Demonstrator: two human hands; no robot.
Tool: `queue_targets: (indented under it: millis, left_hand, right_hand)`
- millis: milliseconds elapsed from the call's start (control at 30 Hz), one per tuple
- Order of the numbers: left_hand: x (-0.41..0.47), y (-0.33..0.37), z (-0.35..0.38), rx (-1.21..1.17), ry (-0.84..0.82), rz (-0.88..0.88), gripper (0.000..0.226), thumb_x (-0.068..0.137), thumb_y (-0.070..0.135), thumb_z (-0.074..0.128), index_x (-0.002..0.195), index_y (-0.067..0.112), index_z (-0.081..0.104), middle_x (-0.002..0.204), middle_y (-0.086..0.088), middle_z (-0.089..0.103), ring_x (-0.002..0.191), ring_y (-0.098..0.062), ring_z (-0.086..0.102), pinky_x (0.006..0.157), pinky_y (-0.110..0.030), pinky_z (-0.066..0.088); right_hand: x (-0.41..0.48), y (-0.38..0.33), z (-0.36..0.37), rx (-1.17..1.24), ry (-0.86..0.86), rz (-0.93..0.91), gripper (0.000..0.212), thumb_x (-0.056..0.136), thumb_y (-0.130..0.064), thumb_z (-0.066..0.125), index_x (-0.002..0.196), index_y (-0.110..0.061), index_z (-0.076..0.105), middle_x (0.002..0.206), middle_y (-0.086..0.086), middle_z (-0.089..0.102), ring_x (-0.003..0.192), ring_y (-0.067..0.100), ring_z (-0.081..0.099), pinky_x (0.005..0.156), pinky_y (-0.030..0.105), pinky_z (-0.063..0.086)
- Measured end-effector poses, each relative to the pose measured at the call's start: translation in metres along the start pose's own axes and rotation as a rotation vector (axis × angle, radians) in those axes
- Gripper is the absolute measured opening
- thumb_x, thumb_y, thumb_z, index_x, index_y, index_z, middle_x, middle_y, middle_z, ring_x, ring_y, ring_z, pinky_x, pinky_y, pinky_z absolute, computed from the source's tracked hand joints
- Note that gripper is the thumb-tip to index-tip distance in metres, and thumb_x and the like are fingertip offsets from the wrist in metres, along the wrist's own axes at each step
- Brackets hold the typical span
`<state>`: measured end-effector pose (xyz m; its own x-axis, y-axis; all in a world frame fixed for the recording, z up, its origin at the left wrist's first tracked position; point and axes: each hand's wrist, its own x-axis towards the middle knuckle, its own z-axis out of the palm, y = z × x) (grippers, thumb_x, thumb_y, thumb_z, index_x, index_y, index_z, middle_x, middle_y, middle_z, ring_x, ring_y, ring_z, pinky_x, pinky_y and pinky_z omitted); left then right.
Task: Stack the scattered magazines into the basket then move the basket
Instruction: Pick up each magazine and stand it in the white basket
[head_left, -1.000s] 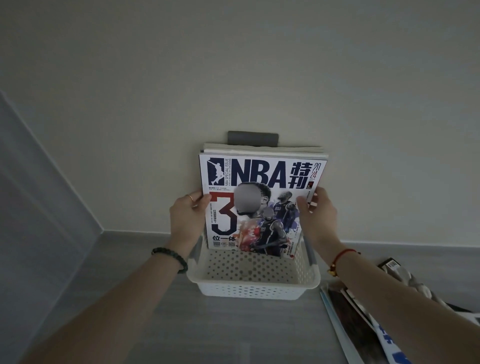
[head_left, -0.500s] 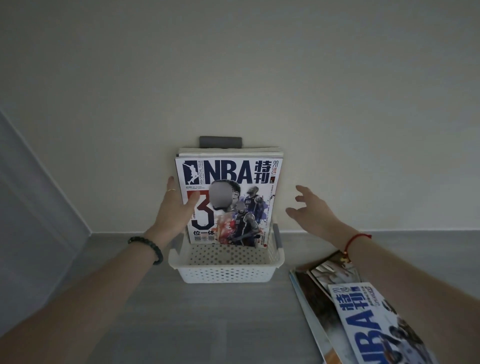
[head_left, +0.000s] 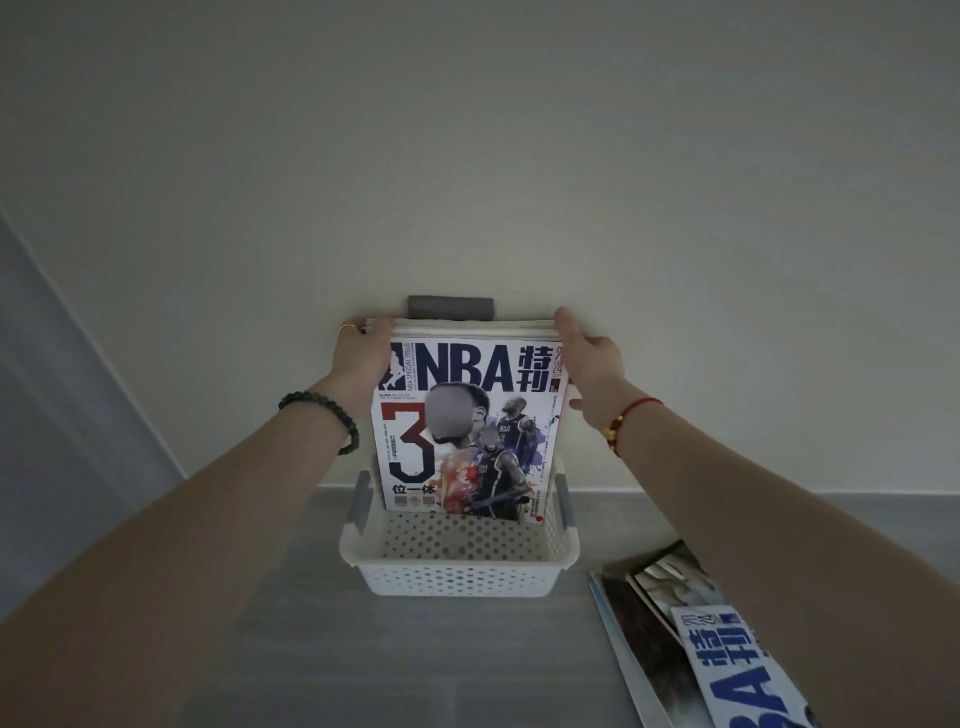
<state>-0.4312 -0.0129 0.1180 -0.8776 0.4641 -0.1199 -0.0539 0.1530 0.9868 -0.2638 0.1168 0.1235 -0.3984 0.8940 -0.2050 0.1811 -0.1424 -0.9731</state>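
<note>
A white perforated basket (head_left: 457, 577) with grey side handles stands on the grey floor against the wall. Several magazines (head_left: 467, 431) stand upright in it, leaning on the wall, with an NBA cover in front. My left hand (head_left: 361, 353) curls over the stack's top left corner. My right hand (head_left: 592, 364) lies against the top right corner, fingers reaching the top edge and thumb on the right side. More magazines (head_left: 727, 654) lie loose on the floor at the lower right, partly under my right forearm.
A short grey bar (head_left: 449, 306) shows on the wall just above the standing magazines. A grey panel (head_left: 62, 415) runs along the left side. Bare grey floor (head_left: 311, 675) lies in front of the basket.
My left hand slid from the stack's left edge up to its top corner. My right hand, open in the air half a second ago, came onto the top right corner.
</note>
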Motion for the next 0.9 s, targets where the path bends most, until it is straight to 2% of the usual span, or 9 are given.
queue_targets:
  millis: [67, 200, 300, 400, 467, 600, 700, 767, 900]
  left_hand:
    - [0.004, -0.001, 0.001, -0.052, -0.005, -0.017, 0.042, 0.089, 0.026, 0.043, 0.124, 0.003, 0.044, 0.104, -0.02, 0.061, 0.082, -0.028, 0.059, 0.08, -0.045, 0.051]
    - [0.011, -0.002, 0.003, -0.121, 0.021, -0.07, 0.027, 0.09, 0.02, 0.039, 0.112, 0.006, 0.043, 0.081, -0.012, 0.056, 0.065, -0.024, 0.055, 0.064, -0.035, 0.048]
    - [0.009, 0.001, 0.006, -0.151, 0.044, -0.087, 0.024, 0.091, 0.02, 0.041, 0.11, 0.005, 0.042, 0.075, -0.008, 0.053, 0.061, -0.02, 0.053, 0.06, -0.033, 0.046]
    - [0.004, -0.003, 0.003, -0.061, 0.118, -0.021, 0.042, 0.092, 0.029, 0.042, 0.124, 0.001, 0.04, 0.106, -0.016, 0.06, 0.087, -0.027, 0.06, 0.079, -0.038, 0.051]
    - [-0.01, -0.011, -0.005, 0.008, 0.201, 0.094, 0.049, 0.091, 0.038, 0.043, 0.128, 0.007, 0.033, 0.123, -0.014, 0.052, 0.097, -0.021, 0.056, 0.08, -0.029, 0.048]
    - [-0.057, -0.036, -0.01, -0.01, 0.28, 0.232, 0.044, 0.092, 0.036, 0.042, 0.129, 0.014, 0.031, 0.125, -0.009, 0.046, 0.105, -0.017, 0.05, 0.08, -0.015, 0.042]
    - [-0.104, -0.054, 0.008, -0.039, 0.226, 0.276, 0.024, 0.094, 0.029, 0.04, 0.116, 0.019, 0.038, 0.104, 0.001, 0.049, 0.089, -0.011, 0.051, 0.065, -0.004, 0.043]
    - [-0.138, -0.071, 0.027, 0.012, 0.137, 0.264, 0.025, 0.094, 0.032, 0.04, 0.116, 0.019, 0.041, 0.096, 0.005, 0.051, 0.081, -0.007, 0.051, 0.061, -0.001, 0.043]
    - [-0.201, -0.117, 0.083, 0.095, -0.186, 0.066, 0.036, 0.093, 0.038, 0.039, 0.12, 0.015, 0.044, 0.103, 0.0, 0.055, 0.086, -0.011, 0.054, 0.083, -0.033, 0.045]
  right_hand:
    - [0.009, 0.002, 0.008, 0.043, 0.06, 0.025, 0.043, 0.081, -0.05, 0.053, 0.099, -0.012, 0.046, 0.093, 0.004, 0.052, 0.072, 0.016, 0.047, 0.079, 0.04, 0.045]
    - [0.017, 0.01, 0.017, 0.063, 0.104, -0.009, 0.043, 0.081, -0.048, 0.051, 0.104, -0.011, 0.048, 0.078, 0.0, 0.046, 0.067, 0.014, 0.044, 0.061, 0.031, 0.039]
    - [0.018, 0.009, 0.013, 0.037, 0.067, -0.003, 0.051, 0.081, -0.05, 0.053, 0.114, -0.01, 0.05, 0.09, 0.002, 0.052, 0.072, 0.013, 0.047, 0.071, 0.035, 0.044]
    - [0.011, 0.004, -0.005, -0.039, -0.069, 0.028, 0.064, 0.081, -0.053, 0.053, 0.127, -0.009, 0.044, 0.121, 0.008, 0.053, 0.105, 0.023, 0.05, 0.095, 0.041, 0.044]
    - [0.002, 0.005, -0.026, -0.079, -0.159, 0.005, 0.069, 0.08, -0.054, 0.053, 0.131, -0.01, 0.038, 0.133, 0.009, 0.046, 0.119, 0.026, 0.045, 0.099, 0.042, 0.041]
    - [-0.019, 0.029, -0.096, -0.199, -0.178, -0.083, 0.058, 0.077, -0.043, 0.064, 0.125, -0.017, 0.045, 0.124, 0.01, 0.053, 0.107, 0.022, 0.052, 0.09, 0.036, 0.045]
    - [-0.035, 0.059, -0.154, -0.362, -0.192, -0.079, 0.057, 0.073, -0.034, 0.072, 0.122, -0.02, 0.047, 0.122, 0.007, 0.055, 0.106, 0.02, 0.054, 0.088, 0.033, 0.044]
    - [-0.049, 0.082, -0.191, -0.457, -0.219, -0.066, 0.064, 0.068, -0.032, 0.075, 0.124, -0.025, 0.044, 0.126, 0.005, 0.051, 0.11, 0.019, 0.051, 0.085, 0.03, 0.043]
    - [-0.078, 0.132, -0.256, -0.794, -0.367, -0.045, 0.087, 0.063, -0.037, 0.078, 0.135, -0.032, 0.029, 0.143, 0.0, 0.036, 0.129, 0.022, 0.037, 0.1, 0.038, 0.036]
